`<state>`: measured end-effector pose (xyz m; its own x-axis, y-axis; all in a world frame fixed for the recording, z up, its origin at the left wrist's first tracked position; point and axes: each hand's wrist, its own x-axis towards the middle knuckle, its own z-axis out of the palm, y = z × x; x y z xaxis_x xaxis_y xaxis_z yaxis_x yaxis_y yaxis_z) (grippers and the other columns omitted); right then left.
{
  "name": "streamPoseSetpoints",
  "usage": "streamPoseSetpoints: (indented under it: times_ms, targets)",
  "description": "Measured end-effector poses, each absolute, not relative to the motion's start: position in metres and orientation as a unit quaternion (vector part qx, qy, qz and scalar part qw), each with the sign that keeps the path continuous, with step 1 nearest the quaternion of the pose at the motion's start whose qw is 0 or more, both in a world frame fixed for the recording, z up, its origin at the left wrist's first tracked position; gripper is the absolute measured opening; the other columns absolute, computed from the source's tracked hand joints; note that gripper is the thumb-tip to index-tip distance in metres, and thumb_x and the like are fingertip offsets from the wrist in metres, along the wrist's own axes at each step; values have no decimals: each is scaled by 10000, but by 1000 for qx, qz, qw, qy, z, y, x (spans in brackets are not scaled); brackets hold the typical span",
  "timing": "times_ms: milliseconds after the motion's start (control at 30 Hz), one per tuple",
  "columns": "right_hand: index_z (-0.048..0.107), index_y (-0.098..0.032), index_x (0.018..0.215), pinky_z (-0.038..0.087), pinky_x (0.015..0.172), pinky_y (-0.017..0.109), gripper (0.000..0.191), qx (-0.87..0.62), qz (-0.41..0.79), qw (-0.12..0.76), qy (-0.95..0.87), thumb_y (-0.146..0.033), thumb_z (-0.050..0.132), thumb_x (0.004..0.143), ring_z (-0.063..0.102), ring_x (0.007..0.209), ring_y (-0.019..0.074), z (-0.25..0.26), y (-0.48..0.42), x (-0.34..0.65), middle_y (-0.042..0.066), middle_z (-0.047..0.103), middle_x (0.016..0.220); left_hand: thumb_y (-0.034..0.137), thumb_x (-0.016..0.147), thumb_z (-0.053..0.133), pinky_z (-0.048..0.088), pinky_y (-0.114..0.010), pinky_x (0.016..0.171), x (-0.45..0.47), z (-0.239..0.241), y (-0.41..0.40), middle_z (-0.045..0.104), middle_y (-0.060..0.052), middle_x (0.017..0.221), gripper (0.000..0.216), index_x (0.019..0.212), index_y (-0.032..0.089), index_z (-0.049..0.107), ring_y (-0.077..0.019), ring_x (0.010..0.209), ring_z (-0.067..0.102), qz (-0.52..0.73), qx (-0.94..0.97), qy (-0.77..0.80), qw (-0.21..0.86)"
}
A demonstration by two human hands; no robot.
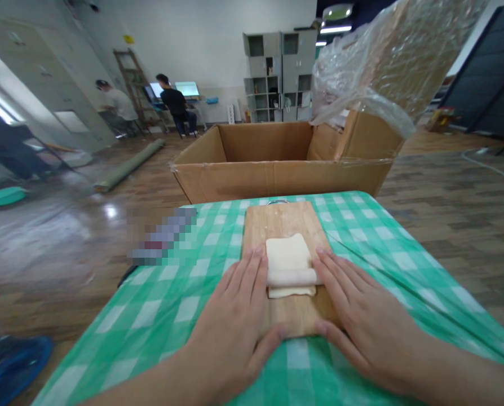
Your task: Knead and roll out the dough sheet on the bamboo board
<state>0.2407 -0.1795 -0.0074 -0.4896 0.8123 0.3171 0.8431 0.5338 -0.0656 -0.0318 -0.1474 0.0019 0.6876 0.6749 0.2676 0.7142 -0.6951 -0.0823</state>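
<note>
Dough (288, 252) sits mid-board (277, 217), prob soft and easy to tear (so I'd hold the pin (292, 277) by its ends). Left hand (237, 307) at its eight o'clock, right hand (357, 310) at four, both flat, unclenched on the pin.

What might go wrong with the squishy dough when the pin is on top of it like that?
The dough might stick to the pin, which lies right across it. The left hand and right hand are at opposite ends of the pin, so uneven pushing could make one side thinner. The board sits on a creased cloth, so it might slide.
</note>
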Motion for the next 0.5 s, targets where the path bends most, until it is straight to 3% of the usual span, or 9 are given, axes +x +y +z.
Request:
streamPoseSetpoints:
  times_ms: [133,267,367,500]
  targets:
    - [125,-155,1686,411,1190,611,922,-462,-41,165,-871,-581,539,980,326,1530,396,-5,-206,243,166,282,1678,660,967,505,362,-566,1199,-42,2,-175,342,-230,1654,950,1642,61,206,-410,1542,307,-126,-922,-351,109]
    - [330,-113,1634,367,1230,565,766,-477,-23,155,-865,-562,459,1026,335,1534,358,-2,-171,242,165,337,1663,602,1037,384,392,-538,1190,-33,7,-142,373,-223,1640,791,1605,56,313,-362,1514,386,-92,-915,-389,55]
    - [498,-63,1530,408,1193,559,683,-513,-2,140,-847,-535,306,1076,441,1477,353,1,-118,239,213,476,1575,593,1074,216,417,-538,1168,-18,12,-94,467,-226,1583,744,1515,49,468,-353,1459,473,-64,-890,-452,5]
    - [632,-95,1390,406,1186,532,649,-507,-14,113,-854,-477,194,1102,507,1431,334,5,-63,234,190,594,1487,557,1090,136,438,-511,1143,-1,14,-47,535,-206,1536,709,1395,99,583,-335,1450,488,-56,-871,-488,-6]
